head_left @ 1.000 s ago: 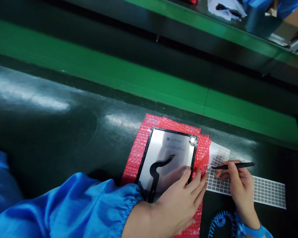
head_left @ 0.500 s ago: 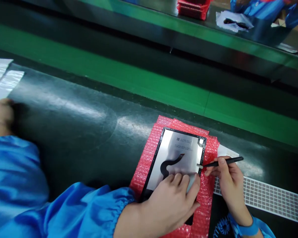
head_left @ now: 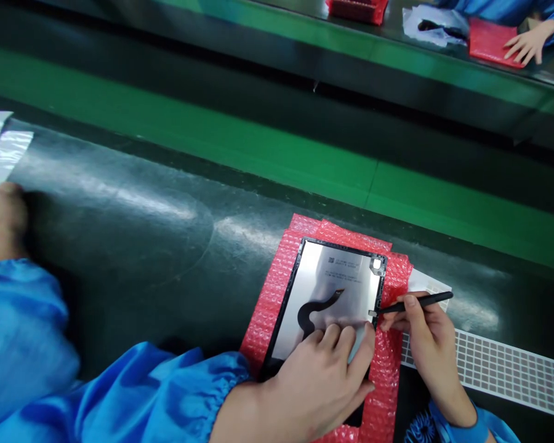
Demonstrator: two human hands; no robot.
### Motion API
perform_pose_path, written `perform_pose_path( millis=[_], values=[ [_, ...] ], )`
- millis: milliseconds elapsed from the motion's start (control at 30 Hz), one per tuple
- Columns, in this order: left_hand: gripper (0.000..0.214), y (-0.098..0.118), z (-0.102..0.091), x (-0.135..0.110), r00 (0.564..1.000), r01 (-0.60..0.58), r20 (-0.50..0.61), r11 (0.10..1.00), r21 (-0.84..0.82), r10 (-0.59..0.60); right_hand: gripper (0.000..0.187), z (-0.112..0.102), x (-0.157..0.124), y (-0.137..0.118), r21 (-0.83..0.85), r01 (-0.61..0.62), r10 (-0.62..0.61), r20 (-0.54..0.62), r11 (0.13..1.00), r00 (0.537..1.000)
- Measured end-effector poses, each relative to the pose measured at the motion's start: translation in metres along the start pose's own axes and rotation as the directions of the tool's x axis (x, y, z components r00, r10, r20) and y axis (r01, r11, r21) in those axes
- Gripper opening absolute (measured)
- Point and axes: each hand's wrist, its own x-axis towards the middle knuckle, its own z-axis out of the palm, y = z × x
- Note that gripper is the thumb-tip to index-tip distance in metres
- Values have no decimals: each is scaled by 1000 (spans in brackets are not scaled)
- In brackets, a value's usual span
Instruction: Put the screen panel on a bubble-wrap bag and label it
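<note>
Red bubble wrap (head_left: 277, 289) w/ the silver panel (head_left: 337, 289) on it is pinned flat by the open left hand (head_left: 314, 381), while black tweezers (head_left: 415, 303), pinched in the right hand (head_left: 425, 351), are best kept steady & low at the panel's rt edge.

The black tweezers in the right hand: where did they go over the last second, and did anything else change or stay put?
The right hand carried the black tweezers leftward, off the white sticker sheet to the right edge of the silver panel, where the tip now holds a small pale piece. The left hand slid up the panel slightly. The panel still lies on the red bubble wrap, left hand pressing it.
</note>
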Motion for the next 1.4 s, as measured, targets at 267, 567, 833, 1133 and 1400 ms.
perform_pose_path(
  millis=[267, 567, 833, 1133, 1400],
  values=[
    [75, -1, 0, 1, 1000, -11, 16, 1000, 10, 11, 33, -4, 0, 6, -3, -30, 30, 2, 1000, 1000],
    [79, -5, -6, 8, 995, -8, 95, 999, -38, 12, 29, -8, 0, -8, 31, 80, -77, -75, 996, 994],
    [79, -13, 9, 2, 994, -22, -105, 999, -42, 17, 32, -79, 3, -20, -343, 108, -207, -267, 933, 941],
    [80, -21, 12, 2, 979, -45, -203, 990, -132, 18, 30, -76, 6, -3, -311, 63, -110, -136, 948, 985],
    [73, -23, 10, 2, 976, -60, -215, 992, -109, 36, 26, -74, 6, -6, -367, 78, -127, -111, 927, 986]
  ],
)
